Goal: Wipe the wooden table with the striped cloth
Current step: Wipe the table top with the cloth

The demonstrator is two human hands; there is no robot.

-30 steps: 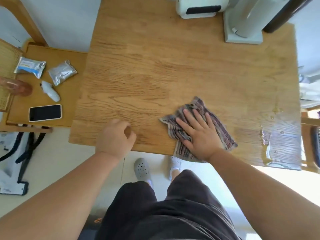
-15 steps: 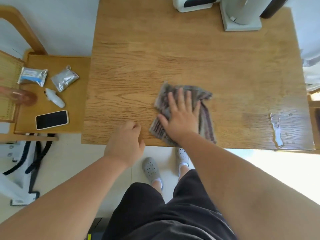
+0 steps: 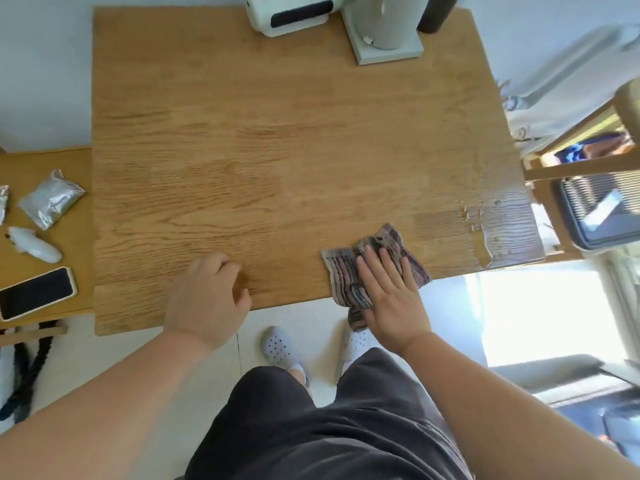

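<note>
The wooden table [image 3: 277, 140] fills the middle of the head view. A crumpled striped cloth [image 3: 341, 271] lies at its near edge on the right, part of it hanging over the edge. My right hand [image 3: 389, 292] presses flat on the cloth with straight fingers. My left hand [image 3: 207, 299] rests on the near edge to the left, fingers curled with nothing in them. A wet patch with droplets [image 3: 491, 244] shines at the table's near right corner, just right of the cloth.
A white appliance [image 3: 291, 12] and a white stand base [image 3: 388, 39] sit at the table's far edge. A lower side table on the left holds a phone [image 3: 36, 292], a silver pouch [image 3: 52, 199] and a small white bottle [image 3: 34, 245]. A chair [image 3: 588, 161] stands at the right.
My right hand has slid the cloth to the right along the near edge, toward the wet corner. My left hand has stayed at the near edge.
</note>
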